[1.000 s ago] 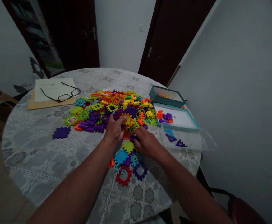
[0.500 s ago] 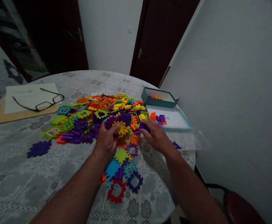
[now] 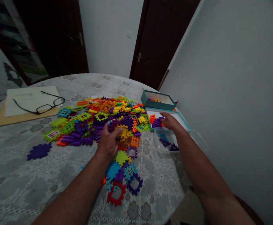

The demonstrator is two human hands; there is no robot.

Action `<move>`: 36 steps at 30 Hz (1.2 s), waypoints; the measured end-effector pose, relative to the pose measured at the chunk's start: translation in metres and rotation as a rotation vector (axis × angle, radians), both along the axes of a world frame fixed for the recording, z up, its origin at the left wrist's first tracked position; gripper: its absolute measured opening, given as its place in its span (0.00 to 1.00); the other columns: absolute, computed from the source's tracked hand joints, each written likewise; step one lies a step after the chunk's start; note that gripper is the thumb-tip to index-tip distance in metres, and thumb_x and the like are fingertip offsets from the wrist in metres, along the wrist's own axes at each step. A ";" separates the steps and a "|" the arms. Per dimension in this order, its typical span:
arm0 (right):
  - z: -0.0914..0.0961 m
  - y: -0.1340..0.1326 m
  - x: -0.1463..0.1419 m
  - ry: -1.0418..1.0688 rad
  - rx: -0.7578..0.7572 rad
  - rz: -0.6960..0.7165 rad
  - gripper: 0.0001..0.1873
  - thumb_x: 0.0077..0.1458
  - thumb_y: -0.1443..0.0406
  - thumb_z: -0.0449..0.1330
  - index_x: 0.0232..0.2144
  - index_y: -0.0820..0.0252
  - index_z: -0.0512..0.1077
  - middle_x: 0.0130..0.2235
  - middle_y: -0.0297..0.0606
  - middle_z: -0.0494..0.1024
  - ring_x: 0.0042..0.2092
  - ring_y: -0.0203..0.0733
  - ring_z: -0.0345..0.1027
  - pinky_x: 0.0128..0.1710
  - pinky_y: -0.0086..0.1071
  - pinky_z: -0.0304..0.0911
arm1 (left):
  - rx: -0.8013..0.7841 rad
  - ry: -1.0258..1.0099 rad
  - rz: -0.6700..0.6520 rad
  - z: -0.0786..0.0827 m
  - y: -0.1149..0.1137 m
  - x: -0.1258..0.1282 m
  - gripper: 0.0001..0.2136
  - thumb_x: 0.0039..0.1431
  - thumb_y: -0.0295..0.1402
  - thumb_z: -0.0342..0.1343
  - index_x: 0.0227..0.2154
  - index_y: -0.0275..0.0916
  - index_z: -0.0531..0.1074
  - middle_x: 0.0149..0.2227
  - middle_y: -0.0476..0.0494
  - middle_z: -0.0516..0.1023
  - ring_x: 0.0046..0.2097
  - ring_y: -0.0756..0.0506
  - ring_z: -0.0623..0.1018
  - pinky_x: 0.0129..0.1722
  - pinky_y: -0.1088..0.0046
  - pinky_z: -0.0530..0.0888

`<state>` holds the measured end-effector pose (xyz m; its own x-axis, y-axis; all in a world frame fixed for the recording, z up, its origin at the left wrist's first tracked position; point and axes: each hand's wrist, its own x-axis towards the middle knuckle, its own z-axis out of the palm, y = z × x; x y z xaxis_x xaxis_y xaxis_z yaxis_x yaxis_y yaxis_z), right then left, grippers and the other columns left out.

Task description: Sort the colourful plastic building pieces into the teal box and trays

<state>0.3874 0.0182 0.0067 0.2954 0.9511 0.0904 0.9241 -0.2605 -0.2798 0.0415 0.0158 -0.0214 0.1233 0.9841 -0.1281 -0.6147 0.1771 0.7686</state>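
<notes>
Head view, read from the grip outward. Held in the left hand (image 3: 108, 140): a yellow notched square tile (image 3: 122, 131) pinned under the thumb, with a dark purple notched piece (image 3: 128, 122) just behind; pinched together, probably to carry several pieces in one grip and leave the opposite side free. Stretched over the teal-rimmed tray (image 3: 183, 119): right hand (image 3: 170, 121), fingers loosely parted, above or touching purple pegs (image 3: 157, 123); impossible to tell whether gripping one. Just beside these, orange pegs (image 3: 152, 118), apparently gathered with the purple ones by like shape. On the near side, next to the tray: a clear plastic container (image 3: 159, 149) with dark purple triangular pieces (image 3: 174, 147) inside, seemingly kept apart from pegs by form. Beyond, a teal box (image 3: 148, 102) with a few pieces inside, perhaps set close for easy reach. Heaped on the cloth-covered bench (image 3: 17, 187), ahead of the left hand: a mixed pile (image 3: 103, 107), likely central to suit both arms. Between the forearms: lime-green tile (image 3: 121, 157), blue tile (image 3: 113, 170) and red frame (image 3: 114, 201). Farthest left, eyeglasses (image 3: 41, 112) resting on paper (image 3: 24, 100), presumably for safety, apart from the pile.
</notes>
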 end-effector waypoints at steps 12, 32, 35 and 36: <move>0.013 -0.003 -0.019 0.006 0.043 -0.022 0.23 0.59 0.70 0.57 0.54 0.66 0.79 0.57 0.53 0.80 0.57 0.52 0.74 0.60 0.39 0.63 | 0.012 -0.034 -0.051 -0.006 -0.002 0.000 0.29 0.44 0.32 0.73 0.50 0.44 0.70 0.40 0.47 0.82 0.37 0.45 0.82 0.42 0.61 0.80; -0.003 -0.041 -0.178 1.034 0.296 0.123 0.19 0.57 0.51 0.64 0.46 0.55 0.75 0.36 0.35 0.81 0.33 0.42 0.74 0.33 0.35 0.72 | -0.098 -0.162 -0.066 -0.010 0.002 -0.002 0.26 0.46 0.31 0.72 0.50 0.41 0.72 0.41 0.43 0.84 0.39 0.41 0.84 0.43 0.58 0.81; 0.000 -0.044 -0.176 1.067 0.261 0.137 0.20 0.57 0.52 0.64 0.48 0.55 0.77 0.37 0.35 0.81 0.34 0.42 0.73 0.33 0.34 0.71 | -0.074 -0.190 -0.082 -0.013 0.004 -0.003 0.28 0.46 0.31 0.72 0.52 0.39 0.72 0.42 0.41 0.84 0.40 0.39 0.84 0.43 0.56 0.81; 0.001 -0.045 -0.175 1.075 0.251 0.149 0.20 0.57 0.53 0.64 0.48 0.55 0.77 0.38 0.35 0.81 0.34 0.41 0.73 0.33 0.33 0.70 | -0.062 -0.191 -0.084 -0.014 0.003 -0.003 0.28 0.46 0.31 0.72 0.52 0.40 0.72 0.42 0.41 0.84 0.40 0.39 0.84 0.43 0.56 0.81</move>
